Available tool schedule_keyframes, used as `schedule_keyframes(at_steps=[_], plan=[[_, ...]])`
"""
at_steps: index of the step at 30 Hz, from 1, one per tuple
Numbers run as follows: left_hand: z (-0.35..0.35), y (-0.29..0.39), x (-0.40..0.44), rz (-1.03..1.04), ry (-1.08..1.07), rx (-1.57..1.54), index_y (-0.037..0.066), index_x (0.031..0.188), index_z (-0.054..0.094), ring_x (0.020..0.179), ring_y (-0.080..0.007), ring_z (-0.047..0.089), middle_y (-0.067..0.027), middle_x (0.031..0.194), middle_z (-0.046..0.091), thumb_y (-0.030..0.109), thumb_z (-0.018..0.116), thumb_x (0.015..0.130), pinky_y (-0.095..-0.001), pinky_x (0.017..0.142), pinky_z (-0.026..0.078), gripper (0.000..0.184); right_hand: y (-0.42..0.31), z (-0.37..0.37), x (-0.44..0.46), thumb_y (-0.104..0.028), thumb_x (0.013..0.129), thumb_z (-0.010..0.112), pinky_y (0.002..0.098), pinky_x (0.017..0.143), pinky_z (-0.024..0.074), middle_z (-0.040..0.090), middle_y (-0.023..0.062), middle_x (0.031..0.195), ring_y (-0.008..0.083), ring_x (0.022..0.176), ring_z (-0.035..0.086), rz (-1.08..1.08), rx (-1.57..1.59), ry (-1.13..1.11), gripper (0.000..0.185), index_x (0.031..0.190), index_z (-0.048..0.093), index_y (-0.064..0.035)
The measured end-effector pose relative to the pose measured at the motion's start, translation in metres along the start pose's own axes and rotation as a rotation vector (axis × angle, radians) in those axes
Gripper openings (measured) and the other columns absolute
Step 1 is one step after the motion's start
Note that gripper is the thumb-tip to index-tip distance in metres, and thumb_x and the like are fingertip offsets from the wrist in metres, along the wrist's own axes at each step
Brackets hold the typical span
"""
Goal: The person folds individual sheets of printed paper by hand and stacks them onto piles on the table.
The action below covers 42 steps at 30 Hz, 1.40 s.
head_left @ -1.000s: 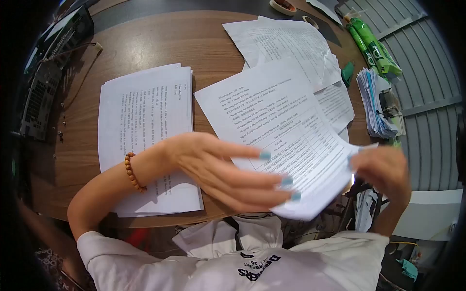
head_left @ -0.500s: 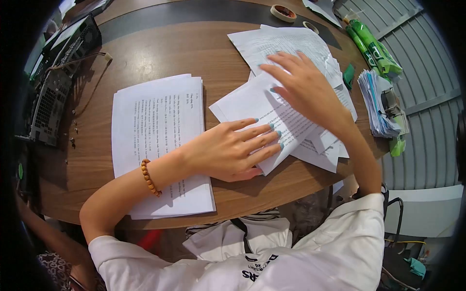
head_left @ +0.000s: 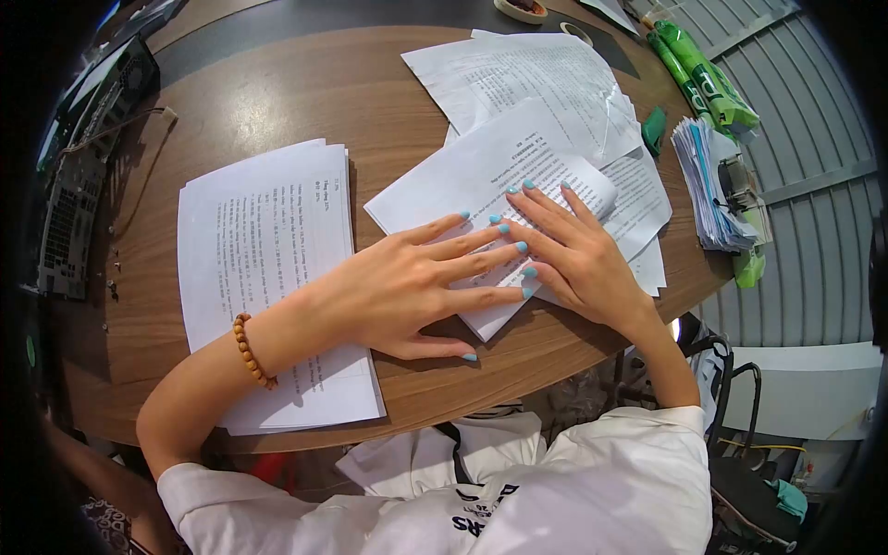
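Observation:
Both hands press on a printed sheet [head_left: 444,190] whose right side is folded or curled over. My left hand [head_left: 416,287] lies spread at its lower left part, with the thumb over the wood. Against its fingertips, my right hand [head_left: 573,254] rests with spread fingers on the curled part. Under and behind this sheet lie more printed papers [head_left: 546,79], partly covered. A neat stack of printed pages [head_left: 264,213] is under my left forearm, which has a beaded bracelet [head_left: 246,347].
On the wooden table [head_left: 277,92] are a metal computer case [head_left: 88,185] at left, small screws, a tape roll [head_left: 521,11] at the back and a clipped paper bundle [head_left: 708,185] at right, near green packages [head_left: 703,79]. Another person's arm [head_left: 102,481] shows at lower left.
The sheet was raised at its right side a second ago and now lies turned over on itself. My right hand went up over the papers, then came down beside my left hand.

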<state>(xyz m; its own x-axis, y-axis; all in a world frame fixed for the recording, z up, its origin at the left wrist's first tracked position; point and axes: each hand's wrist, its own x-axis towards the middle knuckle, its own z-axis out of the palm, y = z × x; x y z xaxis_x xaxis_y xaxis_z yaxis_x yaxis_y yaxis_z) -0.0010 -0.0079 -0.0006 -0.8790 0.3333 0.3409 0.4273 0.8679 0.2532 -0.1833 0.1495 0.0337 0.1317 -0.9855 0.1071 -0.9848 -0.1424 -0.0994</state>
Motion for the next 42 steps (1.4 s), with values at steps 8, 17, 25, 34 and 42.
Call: schedule_keyframes(at_steps=[8,17,25,34,42], plan=[[0.002,-0.002,0.000,-0.006,-0.094,-0.053,0.025,0.135,0.036,0.130,-0.0254,0.031,-0.0112,0.139,0.034,0.053,0.050,0.082,-0.0463,0.109,0.021,0.061,0.003,0.000,0.000,-0.023,0.085,0.053,0.0480,0.104,0.0255,0.044,0.0138,0.131,0.0286,0.124,0.038,-0.040,0.012,0.006,0.040,0.123,0.050,-0.0104],[0.003,-0.001,0.000,-0.021,-0.082,-0.056,0.025,0.135,0.035,0.128,-0.0255,0.033,-0.0106,0.138,0.036,0.053,0.051,0.081,-0.0452,0.109,0.021,0.063,0.007,0.002,0.001,-0.025,0.087,0.050,0.0460,0.106,0.0226,0.042,0.0126,0.133,0.0270,0.126,0.036,-0.051,0.007,-0.002,0.041,0.126,0.048,-0.0115],[0.002,-0.002,0.000,-0.022,-0.099,-0.053,0.024,0.132,0.041,0.127,-0.0257,0.034,-0.0101,0.137,0.038,0.054,0.050,0.082,-0.0445,0.109,0.022,0.058,0.009,0.004,0.001,-0.026,0.086,0.051,0.0461,0.106,0.0214,0.039,0.0116,0.136,0.0268,0.128,0.034,-0.051,0.008,-0.034,0.044,0.128,0.046,-0.0120],[-0.001,-0.001,0.000,-0.011,-0.098,-0.032,0.023,0.129,0.046,0.126,-0.0258,0.036,-0.0102,0.136,0.039,0.052,0.050,0.082,-0.0454,0.107,0.024,0.055,-0.008,-0.018,-0.010,-0.036,0.086,0.048,0.0476,0.106,0.0218,0.026,0.0179,0.141,0.0321,0.130,0.028,-0.096,0.020,-0.171,0.060,0.136,0.030,-0.0066],[0.002,-0.001,-0.001,-0.012,-0.096,-0.005,0.024,0.127,0.048,0.126,-0.0251,0.038,-0.0102,0.136,0.040,0.054,0.047,0.083,-0.0455,0.107,0.025,0.054,0.028,-0.012,-0.044,-0.023,0.082,0.051,0.0451,0.106,0.0235,0.027,0.0245,0.139,0.0353,0.128,0.030,0.054,0.090,-0.186,0.063,0.133,0.027,0.0055]])
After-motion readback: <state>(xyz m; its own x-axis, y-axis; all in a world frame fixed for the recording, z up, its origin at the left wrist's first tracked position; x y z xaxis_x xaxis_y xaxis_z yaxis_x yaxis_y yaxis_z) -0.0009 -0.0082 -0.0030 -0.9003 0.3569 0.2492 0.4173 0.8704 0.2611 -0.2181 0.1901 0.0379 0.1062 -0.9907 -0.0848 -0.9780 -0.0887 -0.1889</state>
